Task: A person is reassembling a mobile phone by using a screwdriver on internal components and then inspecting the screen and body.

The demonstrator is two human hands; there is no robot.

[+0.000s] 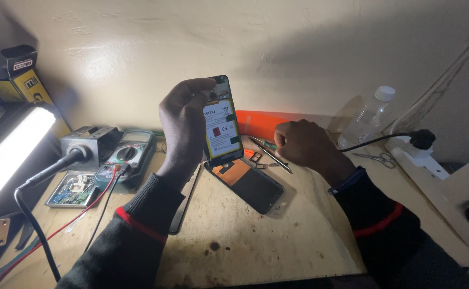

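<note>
Yellow-labelled, opened slim black phone, judged light but fragile, is pinched upright by its edges at frame centre in the left hand, while thin metal tweezers are gripped in the closed right hand.

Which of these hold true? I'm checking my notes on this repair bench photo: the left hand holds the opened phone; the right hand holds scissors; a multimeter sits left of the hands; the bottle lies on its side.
1. The left hand holds the opened phone upright: true.
2. The right hand holds scissors: false; it grips a screwdriver, and the scissors lie on the bench.
3. A multimeter sits left of the hands: true.
4. The plastic bottle lies flat: false; it stands.
</note>
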